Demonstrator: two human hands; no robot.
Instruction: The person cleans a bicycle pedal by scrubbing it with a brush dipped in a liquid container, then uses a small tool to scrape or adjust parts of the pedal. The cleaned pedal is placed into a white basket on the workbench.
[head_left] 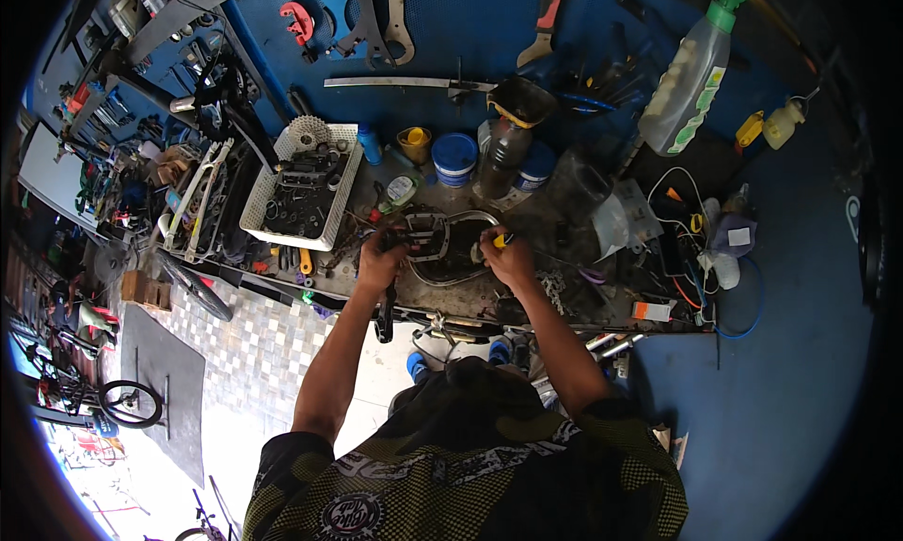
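Note:
My left hand (378, 261) is closed around a dark bar that looks like a bicycle crank arm (385, 323), its lower end hanging over the bench's front edge. A metal-framed bicycle pedal (429, 237) sits just right of those fingers; whether it is joined to the bar is hard to make out. In my right hand (509, 262) is a tool with a yellow-and-black handle (503, 241). Its working end is too small to tell. Between the hands lies a metal pan (451, 279) with a rounded rim and a dark inside; the pedal is over its left part.
Behind the hands stand a white basket (329, 216) of parts, a blue-lidded tub (455, 158) and a dark bottle (499, 160). A chain (552, 291) lies right of my right hand. Tools hang on the blue wall, and a spray bottle (689, 80) hangs at upper right.

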